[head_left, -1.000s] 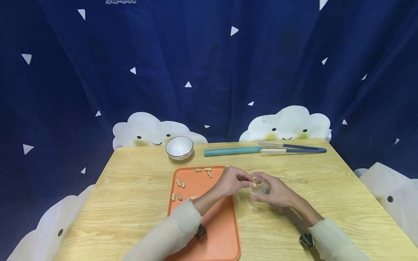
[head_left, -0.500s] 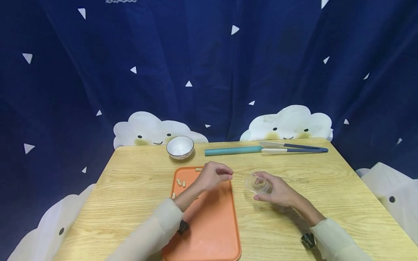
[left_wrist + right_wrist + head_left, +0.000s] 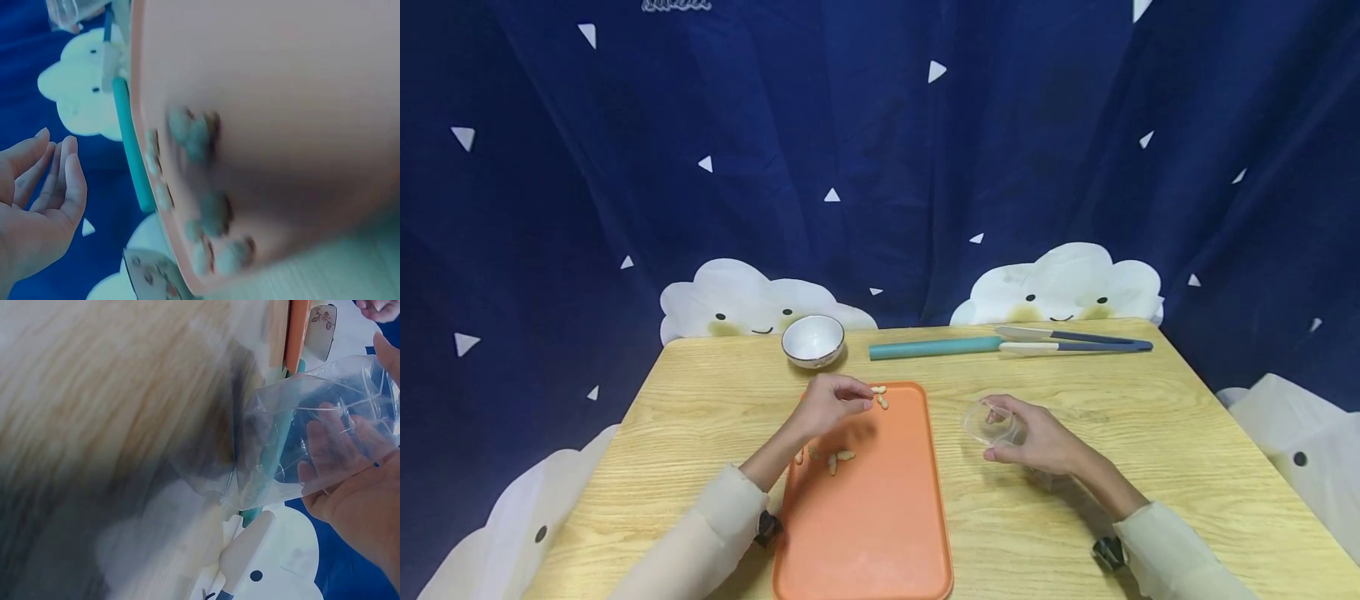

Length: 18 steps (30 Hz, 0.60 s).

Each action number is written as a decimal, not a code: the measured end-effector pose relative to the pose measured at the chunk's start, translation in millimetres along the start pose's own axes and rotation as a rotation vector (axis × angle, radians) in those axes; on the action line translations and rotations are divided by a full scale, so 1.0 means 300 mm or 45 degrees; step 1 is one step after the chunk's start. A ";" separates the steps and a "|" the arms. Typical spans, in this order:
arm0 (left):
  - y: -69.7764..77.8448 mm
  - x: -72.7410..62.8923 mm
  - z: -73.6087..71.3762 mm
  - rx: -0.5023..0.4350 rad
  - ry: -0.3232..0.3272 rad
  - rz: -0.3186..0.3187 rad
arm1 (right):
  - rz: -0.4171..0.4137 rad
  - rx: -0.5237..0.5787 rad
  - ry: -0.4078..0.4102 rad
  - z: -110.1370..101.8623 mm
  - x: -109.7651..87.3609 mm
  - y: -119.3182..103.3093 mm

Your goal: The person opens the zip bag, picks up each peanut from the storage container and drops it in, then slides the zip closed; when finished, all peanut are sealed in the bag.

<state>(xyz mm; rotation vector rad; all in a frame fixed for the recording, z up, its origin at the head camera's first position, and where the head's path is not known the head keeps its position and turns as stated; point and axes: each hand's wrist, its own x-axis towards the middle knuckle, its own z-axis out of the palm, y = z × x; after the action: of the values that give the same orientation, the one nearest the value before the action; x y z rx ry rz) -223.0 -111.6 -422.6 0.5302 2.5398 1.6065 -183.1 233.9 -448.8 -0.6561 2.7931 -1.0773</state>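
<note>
L hand hovers above the far-left part of an orange tray, fingers loosely bent, thumb apart from them, nothing grasped. Unshelled peanuts lie on the tray, incl. a few at its far edge & others toward its L side. R hand, R of the tray, grips a clear plastic cup; whether the cup's base meets the wooden surface is hard to tell. Far side, L to R: bowl, teal strip, blue-&-white tongs.
</note>
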 end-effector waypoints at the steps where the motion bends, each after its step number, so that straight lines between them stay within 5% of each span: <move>1: -0.009 -0.006 -0.012 0.003 0.007 -0.003 | 0.004 0.004 0.004 -0.001 0.000 -0.001; 10: -0.078 -0.035 -0.093 0.196 0.074 -0.117 | -0.009 -0.005 0.010 0.003 -0.005 0.008; 18: -0.110 -0.045 -0.114 0.380 0.151 -0.249 | -0.026 0.010 -0.002 0.007 -0.003 0.015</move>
<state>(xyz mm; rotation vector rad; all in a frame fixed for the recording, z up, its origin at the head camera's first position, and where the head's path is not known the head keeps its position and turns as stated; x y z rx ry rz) -227.0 -158.3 -438.4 0.2026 2.8350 1.2378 -183.3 235.9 -453.5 -0.6862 2.7852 -1.0909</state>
